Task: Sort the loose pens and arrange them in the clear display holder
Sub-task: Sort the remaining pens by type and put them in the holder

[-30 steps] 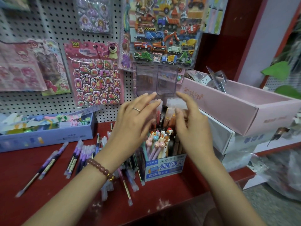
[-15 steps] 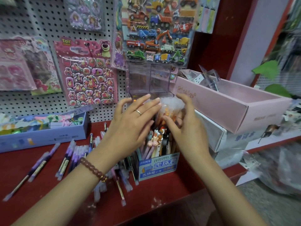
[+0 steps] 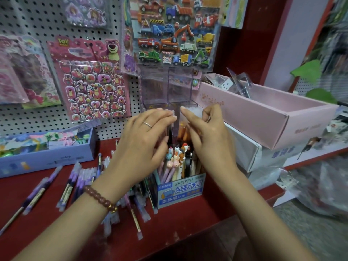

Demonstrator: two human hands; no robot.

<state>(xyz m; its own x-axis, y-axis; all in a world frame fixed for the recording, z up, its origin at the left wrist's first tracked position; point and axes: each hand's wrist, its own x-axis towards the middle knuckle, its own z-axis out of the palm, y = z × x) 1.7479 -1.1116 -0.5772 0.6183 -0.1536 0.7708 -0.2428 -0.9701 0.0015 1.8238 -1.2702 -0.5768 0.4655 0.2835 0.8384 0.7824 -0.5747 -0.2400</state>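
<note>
the left hand (image 3: 145, 142) lay flat with straight, close fingers pointing up and right, its fingertips at the front lower edge of the tiered clear acrylic display holder (image 3: 167, 87), gripping nothing. the right hand (image 3: 207, 140) faced it from just beside, index finger stretched toward the left fingertips, thumb and other fingers curled and pinching the top of a frosted plastic packet of orange pens (image 3: 192, 112) against the holder's front right compartment. compared with a second before, both hands had risen a little toward the holder's rim, the right fingers had curled tighter, and the packet's frosted top had come into sight; the left hand kept its flat pose. the holder stood at the back of the red shelf (image 3: 188, 225), against the white pegboard (image 3: 28, 19), with a blue-and-white cardboard box (image 3: 180, 191) of animal-topped pens (image 3: 175, 159) directly before it, under the wrists. loose purple pens (image 3: 69, 185) lay scattered on the shelf to the left, near a pale blue tray box (image 3: 47, 159). a long pink cardboard box (image 3: 263, 119) sat to the right. a pink bear sticker sheet (image 3: 94, 85) and a vehicle sticker sheet (image 3: 175, 34) hung behind, the latter overlapping the holder's top.
</note>
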